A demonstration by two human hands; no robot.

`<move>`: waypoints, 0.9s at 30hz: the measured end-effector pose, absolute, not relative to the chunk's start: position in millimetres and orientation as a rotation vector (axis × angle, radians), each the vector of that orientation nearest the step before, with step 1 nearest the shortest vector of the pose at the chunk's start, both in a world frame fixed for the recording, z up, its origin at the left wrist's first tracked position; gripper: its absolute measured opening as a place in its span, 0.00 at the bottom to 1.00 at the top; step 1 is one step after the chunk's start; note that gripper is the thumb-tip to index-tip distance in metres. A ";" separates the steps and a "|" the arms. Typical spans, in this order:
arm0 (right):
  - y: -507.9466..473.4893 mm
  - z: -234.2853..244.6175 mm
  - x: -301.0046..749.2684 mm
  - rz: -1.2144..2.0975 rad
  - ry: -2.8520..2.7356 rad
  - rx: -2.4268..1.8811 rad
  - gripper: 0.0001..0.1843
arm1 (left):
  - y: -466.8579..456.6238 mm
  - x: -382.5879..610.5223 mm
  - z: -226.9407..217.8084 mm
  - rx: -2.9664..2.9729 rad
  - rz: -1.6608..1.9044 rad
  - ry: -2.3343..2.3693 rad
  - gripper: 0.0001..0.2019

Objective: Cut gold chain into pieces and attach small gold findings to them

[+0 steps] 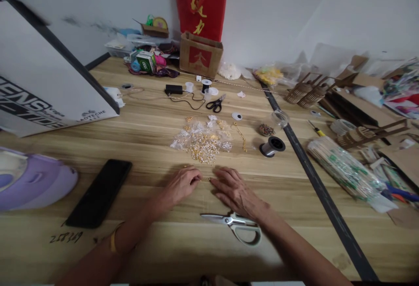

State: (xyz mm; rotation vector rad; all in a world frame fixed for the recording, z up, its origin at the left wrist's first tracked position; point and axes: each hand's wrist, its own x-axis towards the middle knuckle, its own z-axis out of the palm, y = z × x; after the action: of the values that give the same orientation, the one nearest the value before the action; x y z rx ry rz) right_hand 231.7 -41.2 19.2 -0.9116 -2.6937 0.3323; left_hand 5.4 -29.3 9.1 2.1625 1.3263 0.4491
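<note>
We had bare table (147, 146) left of our left grip (181, 184), as far as the black phone (100, 192) and the purple appliance (32, 181) beyond it. Just ahead of both grips the heap of gold beads and packets (203, 140) blocked a straight reach forward. The green-handled scissors (235, 225) lay against the wrist of our right grip (234, 190). Rightward, open wood ran to the black strip (314, 177), with the wire spool (272, 146) standing near it.
</note>
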 end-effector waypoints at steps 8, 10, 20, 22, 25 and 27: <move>-42.2 20.5 235.3 0.374 -2.686 -0.927 0.20 | -24.6 -1.8 9.1 2.164 0.489 1.346 0.06; -42.4 20.9 235.4 0.383 -2.684 -0.932 0.20 | -24.4 -2.8 9.6 2.178 0.451 1.360 0.05; -42.7 20.4 235.5 0.386 -2.678 -0.936 0.20 | -30.4 -0.1 8.4 2.341 0.292 1.338 0.07; -42.7 20.9 235.2 0.391 -2.679 -0.936 0.20 | -30.5 -1.8 6.5 2.370 0.284 1.321 0.07; -42.2 20.5 234.9 0.391 -2.683 -0.928 0.20 | -29.6 -5.4 4.0 2.429 0.266 1.305 0.08; -41.7 19.3 234.9 0.387 -2.677 -0.917 0.20 | -28.6 -8.0 4.0 2.461 0.249 1.296 0.08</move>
State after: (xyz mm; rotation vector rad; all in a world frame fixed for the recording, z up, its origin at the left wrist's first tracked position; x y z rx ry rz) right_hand 234.9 -41.7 19.3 -0.9170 -2.6766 0.3867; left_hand -8.0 -28.6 4.0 2.4610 1.2955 0.2495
